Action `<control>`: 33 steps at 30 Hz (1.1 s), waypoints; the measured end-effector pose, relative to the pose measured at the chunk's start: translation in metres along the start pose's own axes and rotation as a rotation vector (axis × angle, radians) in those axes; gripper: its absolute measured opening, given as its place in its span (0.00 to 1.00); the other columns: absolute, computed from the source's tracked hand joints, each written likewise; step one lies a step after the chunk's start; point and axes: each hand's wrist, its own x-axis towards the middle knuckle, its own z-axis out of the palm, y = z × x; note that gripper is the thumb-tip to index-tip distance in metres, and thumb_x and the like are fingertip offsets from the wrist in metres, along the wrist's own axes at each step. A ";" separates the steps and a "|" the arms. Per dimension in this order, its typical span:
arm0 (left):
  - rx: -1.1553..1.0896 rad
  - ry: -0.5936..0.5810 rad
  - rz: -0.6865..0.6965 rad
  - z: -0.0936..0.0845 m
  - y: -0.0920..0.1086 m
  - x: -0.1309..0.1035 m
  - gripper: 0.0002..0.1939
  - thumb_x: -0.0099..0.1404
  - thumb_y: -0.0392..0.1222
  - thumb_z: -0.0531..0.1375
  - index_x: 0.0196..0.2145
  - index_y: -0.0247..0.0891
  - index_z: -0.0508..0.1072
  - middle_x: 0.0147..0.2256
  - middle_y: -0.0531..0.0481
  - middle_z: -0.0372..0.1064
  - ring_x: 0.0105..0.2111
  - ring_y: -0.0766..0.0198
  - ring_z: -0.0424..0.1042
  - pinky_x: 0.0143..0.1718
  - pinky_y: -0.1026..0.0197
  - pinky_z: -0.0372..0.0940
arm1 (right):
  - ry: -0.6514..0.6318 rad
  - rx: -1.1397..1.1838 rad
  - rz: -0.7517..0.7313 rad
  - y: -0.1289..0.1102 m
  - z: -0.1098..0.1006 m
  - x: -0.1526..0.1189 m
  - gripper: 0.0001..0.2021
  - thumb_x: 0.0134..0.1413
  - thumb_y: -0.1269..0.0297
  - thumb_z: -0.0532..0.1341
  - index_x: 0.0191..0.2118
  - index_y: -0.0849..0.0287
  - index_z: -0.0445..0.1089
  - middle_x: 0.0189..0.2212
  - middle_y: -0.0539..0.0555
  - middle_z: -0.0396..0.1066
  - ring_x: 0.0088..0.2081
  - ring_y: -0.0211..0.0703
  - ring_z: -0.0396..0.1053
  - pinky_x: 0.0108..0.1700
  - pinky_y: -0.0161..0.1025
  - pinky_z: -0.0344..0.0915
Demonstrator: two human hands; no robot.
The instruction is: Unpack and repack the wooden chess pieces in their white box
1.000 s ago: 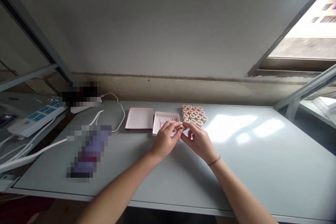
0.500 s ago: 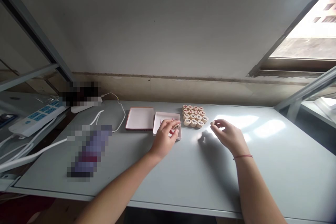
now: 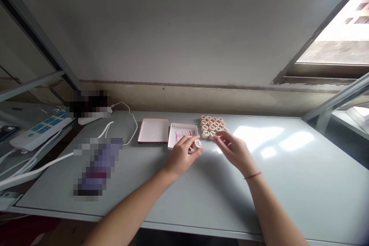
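My left hand (image 3: 183,155) pinches a round wooden Chinese chess piece (image 3: 197,143) by its edge, with the dark character facing me. It is held over the near right corner of a shallow white box (image 3: 172,136), where a sheet with red lines lies. Several more Chinese chess pieces (image 3: 212,127) stand in tight rows right of the box, some with red and some with dark characters. At the front right of these rows, my right hand (image 3: 233,152) has its fingers closed on a Chinese chess piece, which they mostly hide.
Left of the box lies its lid (image 3: 153,130), inside up. A blurred purple object (image 3: 100,165) rests on the left of the grey table (image 3: 184,207). Power strips (image 3: 46,127) and white cables (image 3: 37,175) run along the left side, and a wall rises behind.
My right hand has moved left, from beside the rows to their front right corner. My left hand has come slightly nearer and turned its piece, uncovering more of the red-lined sheet.
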 end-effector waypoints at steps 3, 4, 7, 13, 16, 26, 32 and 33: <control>0.047 -0.038 0.079 0.001 -0.002 -0.002 0.19 0.64 0.40 0.58 0.53 0.44 0.67 0.39 0.49 0.68 0.38 0.63 0.71 0.42 0.60 0.69 | -0.190 0.179 -0.177 -0.024 0.015 -0.006 0.16 0.58 0.50 0.53 0.37 0.56 0.68 0.25 0.51 0.70 0.23 0.36 0.63 0.24 0.34 0.61; 0.069 -0.047 0.106 0.001 -0.003 -0.002 0.20 0.65 0.39 0.58 0.54 0.44 0.66 0.39 0.49 0.68 0.39 0.63 0.71 0.43 0.60 0.69 | -0.207 0.199 -0.207 -0.029 0.019 -0.008 0.15 0.58 0.51 0.54 0.37 0.57 0.68 0.25 0.51 0.70 0.23 0.36 0.63 0.24 0.33 0.61; 0.139 -0.063 0.156 0.001 -0.005 -0.003 0.22 0.64 0.37 0.57 0.56 0.43 0.65 0.41 0.48 0.67 0.40 0.61 0.72 0.44 0.59 0.69 | -0.198 0.227 -0.207 -0.035 0.026 -0.012 0.13 0.57 0.54 0.56 0.37 0.58 0.69 0.25 0.50 0.69 0.23 0.34 0.63 0.24 0.32 0.62; 0.240 -0.062 0.160 0.001 -0.004 -0.002 0.23 0.64 0.41 0.59 0.57 0.43 0.63 0.43 0.46 0.67 0.45 0.57 0.70 0.46 0.56 0.68 | -0.138 0.294 -0.144 -0.025 0.018 -0.008 0.12 0.54 0.57 0.58 0.41 0.57 0.67 0.35 0.55 0.71 0.30 0.38 0.69 0.26 0.34 0.67; 0.249 -0.095 0.141 0.001 -0.003 -0.003 0.24 0.63 0.44 0.60 0.56 0.42 0.64 0.43 0.46 0.68 0.44 0.56 0.70 0.46 0.55 0.68 | 0.061 0.157 -0.068 -0.008 0.004 -0.001 0.12 0.51 0.58 0.58 0.39 0.58 0.67 0.38 0.56 0.70 0.30 0.39 0.69 0.27 0.36 0.67; 0.253 -0.120 0.123 -0.001 -0.003 -0.005 0.18 0.64 0.41 0.58 0.52 0.43 0.66 0.44 0.48 0.68 0.45 0.58 0.70 0.48 0.56 0.67 | 0.013 -0.221 0.156 0.043 -0.016 0.006 0.13 0.47 0.51 0.56 0.34 0.54 0.68 0.34 0.52 0.72 0.28 0.41 0.68 0.31 0.38 0.63; 0.257 -0.120 0.117 -0.002 -0.001 -0.005 0.17 0.64 0.41 0.58 0.51 0.42 0.67 0.44 0.47 0.68 0.45 0.58 0.70 0.48 0.56 0.67 | -0.007 -0.253 0.149 0.044 -0.011 0.007 0.13 0.47 0.52 0.56 0.35 0.53 0.68 0.32 0.52 0.72 0.25 0.40 0.67 0.29 0.37 0.62; 0.256 -0.122 0.118 -0.002 -0.001 -0.005 0.17 0.64 0.41 0.58 0.51 0.41 0.67 0.44 0.47 0.68 0.45 0.58 0.70 0.48 0.56 0.67 | -0.003 -0.259 0.152 0.045 -0.011 0.007 0.13 0.47 0.52 0.56 0.36 0.53 0.68 0.32 0.52 0.72 0.25 0.40 0.67 0.29 0.37 0.61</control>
